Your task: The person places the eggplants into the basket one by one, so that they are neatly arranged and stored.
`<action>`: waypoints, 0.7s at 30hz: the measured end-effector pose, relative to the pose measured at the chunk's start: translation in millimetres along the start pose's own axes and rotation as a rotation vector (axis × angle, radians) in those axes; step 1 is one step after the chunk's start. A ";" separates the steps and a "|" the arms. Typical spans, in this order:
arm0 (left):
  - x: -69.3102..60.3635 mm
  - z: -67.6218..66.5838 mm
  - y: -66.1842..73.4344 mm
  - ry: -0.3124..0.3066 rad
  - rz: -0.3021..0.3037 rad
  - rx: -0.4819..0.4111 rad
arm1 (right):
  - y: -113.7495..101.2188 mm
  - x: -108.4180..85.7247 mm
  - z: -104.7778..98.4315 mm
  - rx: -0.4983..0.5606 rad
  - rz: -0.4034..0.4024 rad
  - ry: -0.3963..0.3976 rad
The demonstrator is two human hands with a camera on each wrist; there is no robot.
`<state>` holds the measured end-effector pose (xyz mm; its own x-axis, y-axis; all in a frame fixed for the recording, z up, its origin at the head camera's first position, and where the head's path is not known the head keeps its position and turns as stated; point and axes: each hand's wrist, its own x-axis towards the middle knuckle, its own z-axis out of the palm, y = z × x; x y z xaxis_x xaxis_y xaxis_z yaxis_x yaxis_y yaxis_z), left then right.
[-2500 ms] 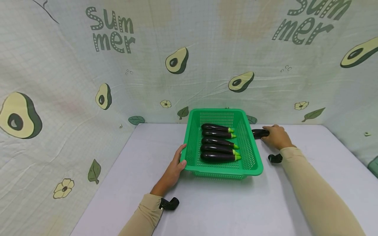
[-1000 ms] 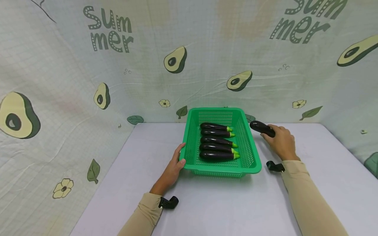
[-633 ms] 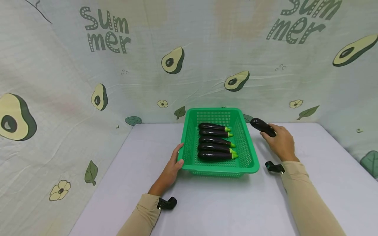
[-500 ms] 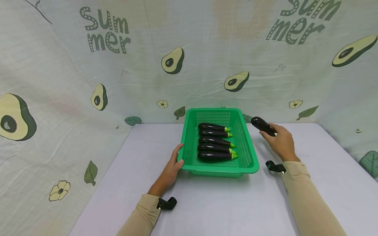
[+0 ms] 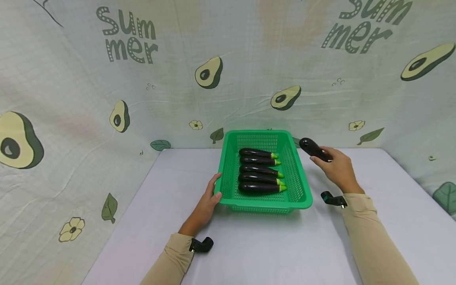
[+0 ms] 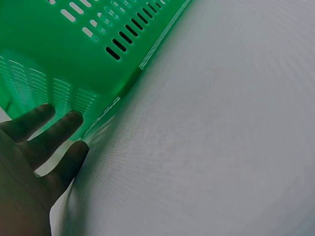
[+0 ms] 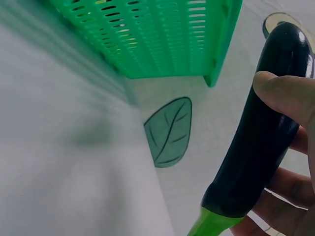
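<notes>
My right hand (image 5: pixel 338 168) grips a dark purple eggplant (image 5: pixel 310 147), held up beside the basket's right side. In the right wrist view the thumb lies across this eggplant (image 7: pixel 256 142), the fingers are behind it, and its green stem end points down. My left hand (image 5: pixel 206 204) holds the left rim of a green plastic basket (image 5: pixel 263 205), thumb and index finger over the edge. In the left wrist view, three fingers of the left hand (image 6: pixel 29 162) extend below the rim by the basket's wall (image 6: pixel 54 81). Several eggplants (image 5: pixel 260 169) lie in a row inside, green stems to the right.
The basket stands on a white-covered table (image 5: pixel 249 249), near its back edge. Behind and to the sides hangs a pale cloth (image 5: pixel 246 43) printed with avocados, leaves and "summer". A black wrist camera sits on each wrist, over beige sleeves.
My right hand has lifted the eggplant from the table to the basket's right, and has just moved it slightly up and left. The left hand and the basket stay in place.
</notes>
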<state>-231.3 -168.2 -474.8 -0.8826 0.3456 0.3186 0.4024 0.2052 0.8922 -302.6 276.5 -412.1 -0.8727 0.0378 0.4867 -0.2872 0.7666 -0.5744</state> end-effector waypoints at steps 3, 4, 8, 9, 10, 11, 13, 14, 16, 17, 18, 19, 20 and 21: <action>0.5 -0.2 0.9 0.000 0.001 0.004 | -1.9 0.2 -0.6 0.018 0.014 -0.006; 0.6 -0.2 1.0 0.001 0.003 0.006 | -2.5 0.3 -0.8 0.023 0.020 -0.012; 1.2 -0.5 1.9 0.006 -0.002 0.002 | -6.3 0.9 -1.6 0.045 0.047 -0.035; 1.3 -0.6 2.1 0.009 -0.005 0.003 | -7.7 1.1 -1.8 0.049 0.052 -0.037; 1.2 -0.6 2.4 0.011 -0.008 0.004 | -8.9 1.2 -2.0 0.054 0.056 -0.039; 1.2 -0.7 2.5 0.012 -0.011 0.007 | -10.5 1.3 -2.1 0.058 0.060 -0.042; 1.0 -0.8 2.3 0.014 -0.015 0.013 | -13.9 0.9 -2.3 0.065 0.061 -0.044; 0.9 -0.8 2.2 0.015 -0.016 0.016 | -15.4 0.7 -2.4 0.067 0.058 -0.046; 0.7 -0.7 1.6 0.016 -0.016 0.020 | -18.8 -0.3 -2.5 0.076 0.049 -0.050; 0.7 -0.7 1.2 0.016 -0.016 0.021 | -20.2 -0.7 -2.5 0.078 0.044 -0.052; 0.8 -0.6 1.0 0.015 -0.016 0.019 | -21.4 -1.0 -2.7 0.080 0.039 -0.052; 0.9 -0.6 1.1 0.014 -0.015 0.018 | -22.6 -1.3 -2.9 0.082 0.037 -0.053; 1.0 -0.5 1.0 0.014 -0.014 0.017 | -23.6 -1.5 -3.1 0.086 0.035 -0.055; 1.3 -0.5 1.0 0.014 -0.014 0.017 | -24.6 -1.7 -3.3 0.088 0.035 -0.057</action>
<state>-232.1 -168.0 -473.4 -0.8914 0.3299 0.3107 0.3941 0.2258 0.8909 -292.7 259.7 -396.6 -0.9031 0.0248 0.4287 -0.2879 0.7058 -0.6473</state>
